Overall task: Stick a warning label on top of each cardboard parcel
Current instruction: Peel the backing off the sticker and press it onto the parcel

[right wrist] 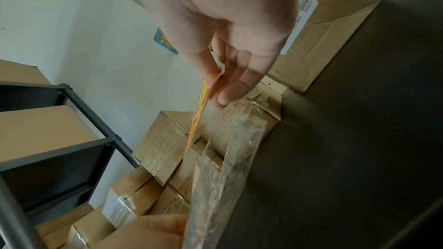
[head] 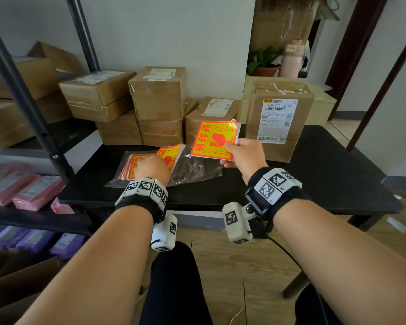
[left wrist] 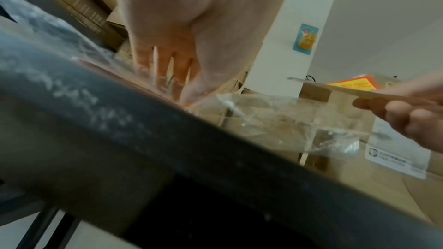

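Observation:
My right hand (head: 240, 153) pinches one orange-and-yellow warning label (head: 213, 140) by its near right edge, held above the black table (head: 326, 165); the right wrist view shows that label (right wrist: 199, 116) edge-on between thumb and fingers. My left hand (head: 150, 168) rests with straight fingers on the stack of labels (head: 131, 164) lying in a clear plastic bag (head: 195, 168); its fingers (left wrist: 165, 67) press down there. Several cardboard parcels stand along the table's back: a stack (head: 159, 104), a low one (head: 211, 113) and a tall one (head: 279, 118).
A black metal shelf rack (head: 21, 95) at the left holds more cardboard boxes (head: 96, 95) and pink and purple packets (head: 24, 188). A potted plant (head: 263, 64) and a pink bottle (head: 291, 59) stand behind the tall parcel. My legs are below the table's near edge.

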`<state>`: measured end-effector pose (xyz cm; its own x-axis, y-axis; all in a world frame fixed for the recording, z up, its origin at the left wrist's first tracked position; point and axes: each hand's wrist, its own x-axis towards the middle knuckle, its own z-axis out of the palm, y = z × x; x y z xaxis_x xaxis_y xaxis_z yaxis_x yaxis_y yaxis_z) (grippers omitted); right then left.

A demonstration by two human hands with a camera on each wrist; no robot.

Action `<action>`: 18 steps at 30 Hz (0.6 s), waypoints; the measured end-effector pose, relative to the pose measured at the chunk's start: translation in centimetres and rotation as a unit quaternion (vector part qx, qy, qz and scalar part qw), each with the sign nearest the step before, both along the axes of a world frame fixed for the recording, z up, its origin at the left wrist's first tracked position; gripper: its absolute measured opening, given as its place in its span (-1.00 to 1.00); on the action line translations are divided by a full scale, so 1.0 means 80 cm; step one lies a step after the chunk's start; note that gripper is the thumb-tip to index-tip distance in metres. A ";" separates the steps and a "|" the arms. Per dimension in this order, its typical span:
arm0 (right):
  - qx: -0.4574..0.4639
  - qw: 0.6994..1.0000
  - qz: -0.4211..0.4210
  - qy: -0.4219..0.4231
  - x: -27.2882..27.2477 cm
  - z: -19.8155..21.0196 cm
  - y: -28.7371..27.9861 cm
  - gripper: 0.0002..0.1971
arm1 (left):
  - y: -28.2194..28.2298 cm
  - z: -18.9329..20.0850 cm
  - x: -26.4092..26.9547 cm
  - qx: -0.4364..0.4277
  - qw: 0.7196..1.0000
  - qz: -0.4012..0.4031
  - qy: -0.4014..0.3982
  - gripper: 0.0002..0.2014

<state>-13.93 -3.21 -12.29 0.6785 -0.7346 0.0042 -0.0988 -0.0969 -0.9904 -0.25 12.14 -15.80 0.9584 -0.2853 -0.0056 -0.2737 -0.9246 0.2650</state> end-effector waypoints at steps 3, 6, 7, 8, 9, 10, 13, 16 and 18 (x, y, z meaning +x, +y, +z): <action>0.002 1.000 -0.002 0.005 0.003 -0.004 0.002 -0.88 | -0.006 -0.006 -0.010 0.000 0.999 0.010 0.032 -0.55; 0.002 1.000 0.002 0.010 0.004 -0.006 0.004 -0.90 | -0.011 -0.001 -0.014 0.008 0.998 0.015 0.053 -0.48; 0.001 1.000 0.003 0.011 0.004 -0.005 0.004 -0.90 | -0.014 0.003 -0.016 0.014 0.998 0.021 0.053 -0.47; 0.000 1.000 0.004 0.011 0.004 -0.004 0.004 -0.89 | -0.015 0.007 -0.018 0.012 0.999 0.022 0.041 -0.48; -0.002 1.000 0.003 0.009 0.003 -0.003 0.004 -0.88 | -0.017 0.011 -0.021 -0.003 1.000 0.016 0.013 -0.50; -0.004 1.000 0.003 0.007 0.003 -0.002 0.003 -0.87 | -0.018 0.016 -0.024 -0.031 0.999 0.003 -0.026 -0.51; -0.008 1.000 0.006 -0.002 -0.002 0.003 -0.001 -0.91 | -0.026 0.033 -0.033 -0.165 0.976 -0.061 -0.132 -0.60; -0.012 1.000 0.020 -0.007 -0.009 0.008 -0.006 -0.94 | -0.045 0.055 -0.047 -0.310 0.939 -0.106 -0.105 -0.65; -0.020 0.999 0.033 -0.015 -0.016 0.012 -0.011 -0.93 | -0.060 0.068 -0.055 -0.373 0.921 -0.110 -0.034 -0.57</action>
<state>-15.22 -4.09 -11.35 0.7252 -0.6865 0.0531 -0.0617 -0.1415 -0.9880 -4.63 7.36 -10.33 0.8678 -0.3729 0.3285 -0.4722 -0.4126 0.7790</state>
